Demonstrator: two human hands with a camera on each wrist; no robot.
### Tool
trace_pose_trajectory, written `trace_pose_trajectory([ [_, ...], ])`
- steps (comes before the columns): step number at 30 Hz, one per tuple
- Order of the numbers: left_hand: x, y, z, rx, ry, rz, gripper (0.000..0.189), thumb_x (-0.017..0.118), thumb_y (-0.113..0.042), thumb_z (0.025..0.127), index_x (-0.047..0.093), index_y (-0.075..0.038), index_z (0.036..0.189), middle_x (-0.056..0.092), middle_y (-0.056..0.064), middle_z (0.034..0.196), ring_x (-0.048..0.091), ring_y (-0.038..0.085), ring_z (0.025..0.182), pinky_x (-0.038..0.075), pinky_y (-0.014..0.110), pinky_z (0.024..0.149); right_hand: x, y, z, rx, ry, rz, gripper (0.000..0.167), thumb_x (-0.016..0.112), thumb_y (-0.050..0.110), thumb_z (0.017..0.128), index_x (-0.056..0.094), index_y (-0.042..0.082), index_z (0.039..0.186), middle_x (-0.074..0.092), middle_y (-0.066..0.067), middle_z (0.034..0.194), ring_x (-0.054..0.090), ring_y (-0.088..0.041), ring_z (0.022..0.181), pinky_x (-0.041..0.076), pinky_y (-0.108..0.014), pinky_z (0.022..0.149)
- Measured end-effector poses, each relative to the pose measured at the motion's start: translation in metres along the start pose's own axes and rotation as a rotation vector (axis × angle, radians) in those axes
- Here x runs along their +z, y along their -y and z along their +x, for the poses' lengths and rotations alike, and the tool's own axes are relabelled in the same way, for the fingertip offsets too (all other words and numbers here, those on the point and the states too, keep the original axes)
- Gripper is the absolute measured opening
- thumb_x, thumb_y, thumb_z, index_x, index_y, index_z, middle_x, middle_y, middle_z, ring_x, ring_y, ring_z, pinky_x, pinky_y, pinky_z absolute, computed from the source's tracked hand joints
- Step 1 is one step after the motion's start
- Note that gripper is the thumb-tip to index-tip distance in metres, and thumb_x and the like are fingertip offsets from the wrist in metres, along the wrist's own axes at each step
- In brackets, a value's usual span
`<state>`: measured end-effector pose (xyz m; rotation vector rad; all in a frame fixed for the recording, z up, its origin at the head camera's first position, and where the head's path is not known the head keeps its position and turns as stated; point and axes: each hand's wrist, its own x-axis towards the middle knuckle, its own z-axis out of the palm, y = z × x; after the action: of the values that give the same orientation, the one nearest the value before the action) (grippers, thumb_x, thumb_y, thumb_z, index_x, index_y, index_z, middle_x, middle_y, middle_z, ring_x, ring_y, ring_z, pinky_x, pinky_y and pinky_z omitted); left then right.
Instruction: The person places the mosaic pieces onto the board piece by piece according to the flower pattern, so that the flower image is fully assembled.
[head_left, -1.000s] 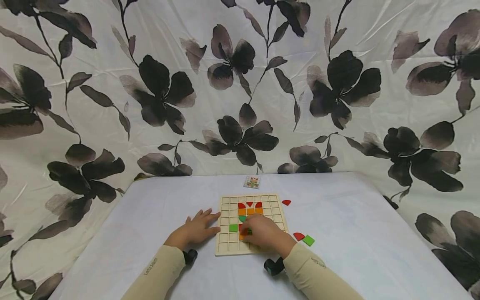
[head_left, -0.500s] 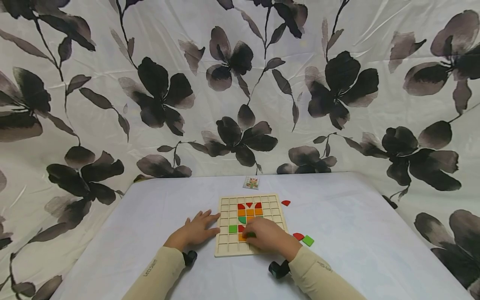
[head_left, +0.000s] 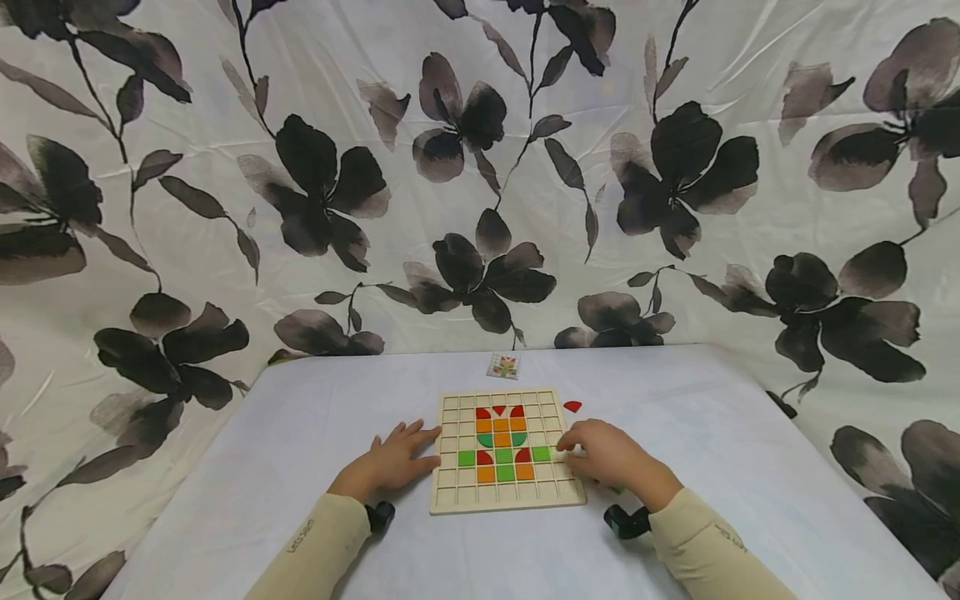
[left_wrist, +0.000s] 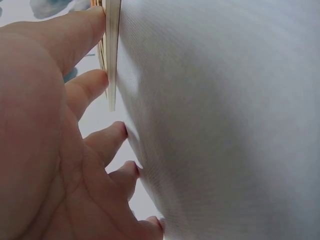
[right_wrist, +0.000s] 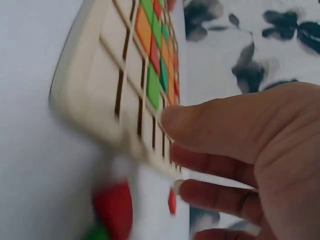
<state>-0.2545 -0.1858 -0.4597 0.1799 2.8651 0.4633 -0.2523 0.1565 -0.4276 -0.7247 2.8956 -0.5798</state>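
Note:
A wooden grid board (head_left: 450, 497) lies on the table with coloured tiles making a flower-like pattern. My left hand (head_left: 392, 458) rests at its left edge, fingers spread; in the left wrist view, thumb and forefinger touch the board's side (left_wrist: 113, 60). My right hand (head_left: 618, 458) hovers over the right edge, fingers loosely bent, thumb and fingertips apart with nothing between them. Nearest to it in the pattern is a green square tile (head_left: 541, 453). Another green square (head_left: 506, 473) sits in the lower middle. Below the right hand, a red quarter-round tile (right_wrist: 117, 207) lies beside the board.
A loose red tile (head_left: 573, 407) lies off the board's upper right. A green tile (head_left: 617, 490) is mostly hidden under my right hand. Behind the board is a small pattern card (head_left: 503, 365). A floral cloth (head_left: 465, 275) hangs behind the table.
My right hand has left the lower middle of the board and moved right to its edge, leaving the green square in the grid. My left hand stays in place.

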Motion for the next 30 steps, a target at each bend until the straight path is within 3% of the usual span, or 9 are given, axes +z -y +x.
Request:
trace_pose_trajectory([
  [5, 0.001, 0.001, 0.001, -0.001, 0.001, -0.001, 0.063, 0.057, -0.051, 0.092, 0.040, -0.027, 0.148, 0.030, 0.011, 0.159, 0.019, 0.043, 0.147, 0.010, 0.072, 0.111, -0.005, -0.022, -0.016, 0.075, 0.041, -0.029, 0.018, 0.076, 0.017, 0.081, 0.076, 0.012, 0.099, 0.066, 0.005, 0.094, 0.055, -0.012, 0.082, 0.049, -0.034, 0.078],
  [10, 0.002, 0.003, 0.002, 0.004, -0.001, 0.002, 0.064, 0.056, -0.052, 0.092, 0.040, -0.027, 0.148, 0.030, 0.011, 0.159, 0.019, 0.043, 0.147, 0.010, 0.073, 0.111, -0.005, -0.038, -0.026, 0.025, 0.056, -0.059, 0.018, 0.079, 0.019, 0.079, 0.076, 0.012, 0.095, 0.063, 0.005, 0.090, 0.053, -0.011, 0.080, 0.048, -0.033, 0.075],
  [17, 0.004, 0.005, 0.004, 0.007, -0.007, 0.002, 0.064, 0.056, -0.053, 0.092, 0.040, -0.027, 0.148, 0.030, 0.011, 0.159, 0.019, 0.043, 0.147, 0.011, 0.073, 0.111, 0.001, -0.042, -0.030, -0.019, 0.016, -0.079, 0.013, 0.078, 0.019, 0.081, 0.074, 0.016, 0.092, 0.059, 0.010, 0.085, 0.051, -0.007, 0.077, 0.048, -0.029, 0.072],
  [20, 0.005, 0.005, 0.004, 0.006, -0.007, 0.003, 0.064, 0.056, -0.053, 0.092, 0.040, -0.028, 0.148, 0.030, 0.011, 0.159, 0.019, 0.043, 0.147, 0.011, 0.073, 0.111, 0.002, -0.041, -0.029, -0.024, -0.007, -0.054, 0.010, 0.077, 0.017, 0.081, 0.070, 0.019, 0.087, 0.059, 0.012, 0.082, 0.050, -0.007, 0.076, 0.047, -0.028, 0.070],
  [26, 0.003, 0.004, 0.003, 0.011, 0.001, -0.001, 0.063, 0.056, -0.052, 0.093, 0.040, -0.028, 0.149, 0.030, 0.011, 0.159, 0.019, 0.043, 0.147, 0.010, 0.073, 0.111, 0.001, -0.038, -0.027, -0.044, -0.015, 0.058, 0.018, 0.076, 0.013, 0.081, 0.060, 0.022, 0.076, 0.056, 0.013, 0.072, 0.048, -0.007, 0.065, 0.042, -0.022, 0.057],
  [30, 0.000, 0.003, 0.002, 0.021, 0.001, 0.001, 0.062, 0.056, -0.050, 0.093, 0.040, -0.027, 0.149, 0.030, 0.012, 0.158, 0.019, 0.044, 0.147, 0.010, 0.073, 0.110, 0.001, -0.034, -0.024, -0.051, -0.011, 0.169, 0.014, 0.070, 0.010, 0.083, 0.062, 0.019, 0.089, 0.057, 0.009, 0.074, 0.050, -0.008, 0.063, 0.043, -0.022, 0.052],
])
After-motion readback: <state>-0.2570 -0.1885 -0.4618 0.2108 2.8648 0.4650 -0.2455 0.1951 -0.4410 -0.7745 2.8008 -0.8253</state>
